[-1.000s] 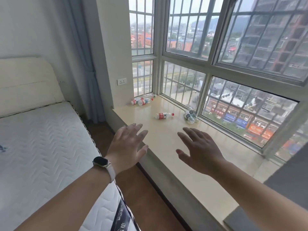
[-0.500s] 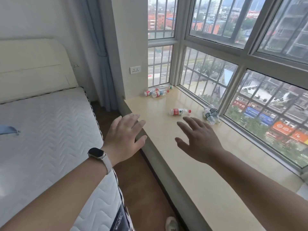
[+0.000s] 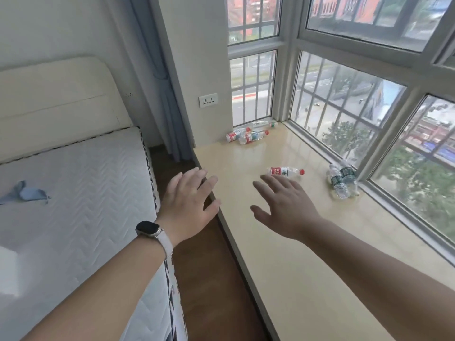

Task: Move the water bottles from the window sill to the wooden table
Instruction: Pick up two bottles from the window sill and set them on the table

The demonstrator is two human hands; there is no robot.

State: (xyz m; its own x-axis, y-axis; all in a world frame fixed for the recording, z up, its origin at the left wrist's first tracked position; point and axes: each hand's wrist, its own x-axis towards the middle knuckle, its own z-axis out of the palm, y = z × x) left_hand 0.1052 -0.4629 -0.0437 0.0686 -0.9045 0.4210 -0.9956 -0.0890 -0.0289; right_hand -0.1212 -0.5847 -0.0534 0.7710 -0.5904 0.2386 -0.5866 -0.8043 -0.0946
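Several small water bottles lie on their sides on the beige window sill (image 3: 283,242). One red-labelled bottle (image 3: 285,172) with a red cap lies alone mid-sill. A pair of dark-labelled bottles (image 3: 342,181) rests against the window frame at the right. Three red-labelled bottles (image 3: 248,134) cluster in the far corner. My right hand (image 3: 285,205) hovers over the sill with fingers spread, its fingertips just short of the lone bottle. My left hand (image 3: 190,205), smartwatch on the wrist, hovers at the sill's near edge, fingers straight. Neither hand holds anything.
A bed with a white quilted mattress (image 3: 73,205) and cream headboard fills the left. A narrow strip of brown floor (image 3: 211,291) separates bed and sill. A blue curtain (image 3: 157,82) hangs by the wall with a socket (image 3: 208,100). Barred windows (image 3: 344,107) bound the sill.
I have come closer to the sill and the view has tilted down. Both hands have reached forward; the right fingertips have drawn close to the lone red-labelled bottle.
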